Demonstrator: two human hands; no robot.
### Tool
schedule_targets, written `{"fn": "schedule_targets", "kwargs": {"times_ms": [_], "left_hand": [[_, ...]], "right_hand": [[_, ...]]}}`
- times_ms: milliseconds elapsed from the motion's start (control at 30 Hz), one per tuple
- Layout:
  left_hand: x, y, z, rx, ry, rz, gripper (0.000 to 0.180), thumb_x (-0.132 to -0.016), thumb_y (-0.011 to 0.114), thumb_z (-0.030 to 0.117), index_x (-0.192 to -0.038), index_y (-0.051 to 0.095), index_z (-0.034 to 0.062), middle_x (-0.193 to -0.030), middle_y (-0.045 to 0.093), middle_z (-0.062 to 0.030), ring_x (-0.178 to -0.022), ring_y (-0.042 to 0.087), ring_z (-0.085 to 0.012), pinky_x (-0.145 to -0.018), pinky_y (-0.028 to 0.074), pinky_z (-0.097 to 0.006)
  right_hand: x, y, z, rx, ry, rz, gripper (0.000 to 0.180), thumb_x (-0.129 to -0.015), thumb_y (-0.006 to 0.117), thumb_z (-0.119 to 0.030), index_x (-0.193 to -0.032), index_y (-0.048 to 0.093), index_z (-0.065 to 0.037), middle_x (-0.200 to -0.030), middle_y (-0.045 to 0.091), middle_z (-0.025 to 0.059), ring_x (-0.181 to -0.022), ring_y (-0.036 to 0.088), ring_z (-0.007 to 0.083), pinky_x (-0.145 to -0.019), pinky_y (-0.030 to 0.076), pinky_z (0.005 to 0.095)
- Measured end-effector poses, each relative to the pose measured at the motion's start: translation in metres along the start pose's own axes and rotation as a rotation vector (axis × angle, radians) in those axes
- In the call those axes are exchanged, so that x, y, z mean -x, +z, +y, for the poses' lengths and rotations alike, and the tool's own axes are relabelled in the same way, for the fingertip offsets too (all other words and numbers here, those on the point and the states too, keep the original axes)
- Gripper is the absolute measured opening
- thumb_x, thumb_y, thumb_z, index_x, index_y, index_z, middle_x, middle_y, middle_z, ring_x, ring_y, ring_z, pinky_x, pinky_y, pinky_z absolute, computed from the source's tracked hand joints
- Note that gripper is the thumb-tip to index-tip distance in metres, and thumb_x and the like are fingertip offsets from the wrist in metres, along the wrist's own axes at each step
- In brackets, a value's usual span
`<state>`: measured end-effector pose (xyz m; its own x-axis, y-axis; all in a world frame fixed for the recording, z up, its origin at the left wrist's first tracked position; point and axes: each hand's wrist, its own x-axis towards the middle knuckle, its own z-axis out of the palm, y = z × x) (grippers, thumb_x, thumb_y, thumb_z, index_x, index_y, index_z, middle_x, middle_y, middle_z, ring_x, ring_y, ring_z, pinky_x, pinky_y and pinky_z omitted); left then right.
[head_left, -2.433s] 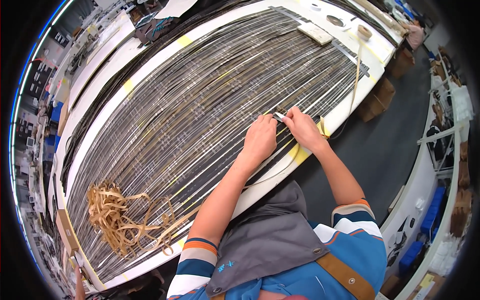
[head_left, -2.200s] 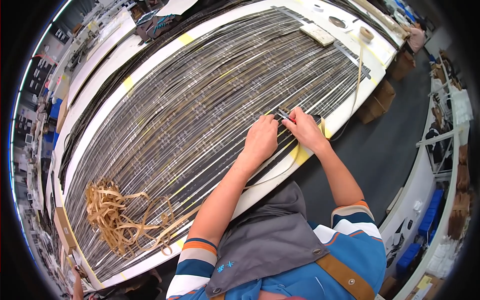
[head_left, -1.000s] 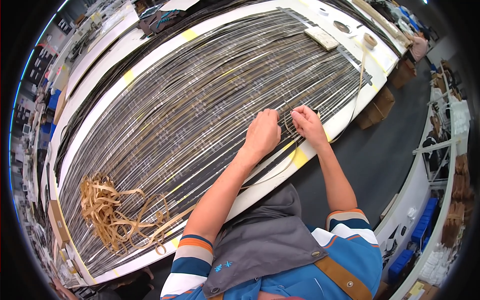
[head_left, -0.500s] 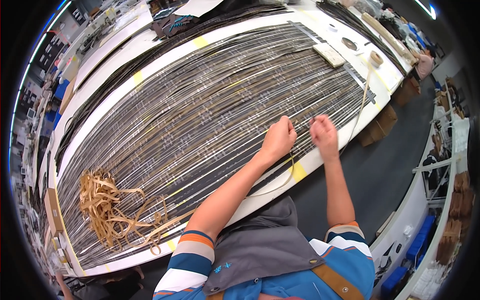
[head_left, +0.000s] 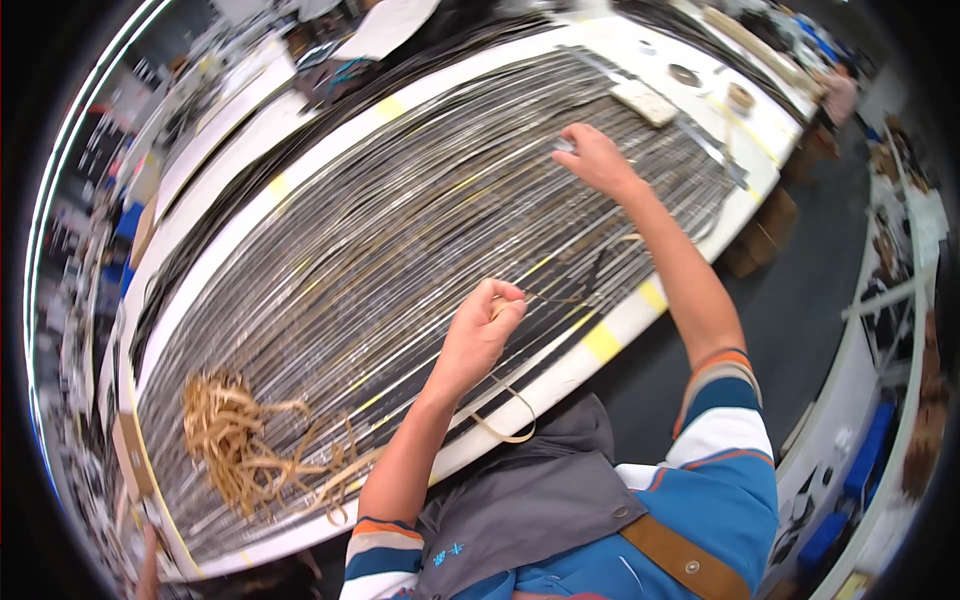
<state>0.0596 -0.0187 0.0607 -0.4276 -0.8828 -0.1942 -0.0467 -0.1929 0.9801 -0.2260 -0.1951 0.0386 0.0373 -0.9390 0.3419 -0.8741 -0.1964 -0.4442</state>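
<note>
My left hand (head_left: 478, 335) is closed in a pinch on a narrow tan strip (head_left: 512, 428), which loops down below it over the table's near edge. From its fingertips a thin end points right across the dark strips. My right hand (head_left: 597, 162) is farther off to the right, above the strips, fingers curled together; a small pale thing shows at the fingertips, too blurred to name. Beneath both hands lie long dark, grey and brown strips (head_left: 380, 235), side by side. A tangled heap of tan strip (head_left: 228, 440) rests at the table's left end.
A pale block (head_left: 643, 103) presses on the strips' right ends, beside a metal bar (head_left: 712, 143). Rolls of tape (head_left: 740, 97) stand at the table's far right corner. Cardboard boxes (head_left: 765, 232) sit beyond the right edge. Another person (head_left: 838, 95) is at far right.
My right hand has moved away, up and to the left over the strips. The left hand has come down and left with the tan strip. The tan length at the right edge has gone.
</note>
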Motion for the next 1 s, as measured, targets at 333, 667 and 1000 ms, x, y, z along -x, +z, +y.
{"fn": "schedule_targets", "kwargs": {"times_ms": [333,667,1000], "left_hand": [[0.038,-0.061,0.018,0.065,0.353,-0.021,0.025,-0.097,0.062,0.026,-0.106,0.061,0.003,-0.071,0.053,0.001,-0.063,0.049,-0.008,-0.054,0.04,-0.025],[0.209,-0.233,0.043,-0.837,-0.034,0.387,0.041,-0.084,0.056,0.002,-0.125,0.061,-0.0012,-0.099,0.068,-0.0107,-0.086,0.065,-0.0187,-0.076,0.053,-0.036],[0.422,-0.442,0.03,-1.221,-0.12,1.472,0.019,-0.091,0.06,0.016,-0.103,0.071,0.0055,-0.095,0.072,-0.0153,-0.09,0.068,-0.0322,-0.083,0.054,-0.042]], "right_hand": [[0.094,-0.009,-0.142,-0.858,-0.061,-1.087,0.022,-0.096,0.06,-0.022,-0.096,0.063,-0.001,-0.089,0.067,0.0065,-0.081,0.064,0.0145,-0.075,0.051,0.03],[0.103,-0.046,-0.157,-0.797,-0.008,-0.888,0.014,-0.09,0.065,-0.01,-0.082,0.055,-0.004,-0.062,0.051,-0.0033,-0.049,0.043,0.0028,-0.043,0.033,0.0178],[0.103,0.007,-0.23,-0.557,-0.075,-0.992,0.009,-0.088,0.066,-0.004,-0.08,0.06,-0.003,-0.062,0.05,-0.006,-0.052,0.042,0.0015,-0.047,0.032,0.0187]]}}
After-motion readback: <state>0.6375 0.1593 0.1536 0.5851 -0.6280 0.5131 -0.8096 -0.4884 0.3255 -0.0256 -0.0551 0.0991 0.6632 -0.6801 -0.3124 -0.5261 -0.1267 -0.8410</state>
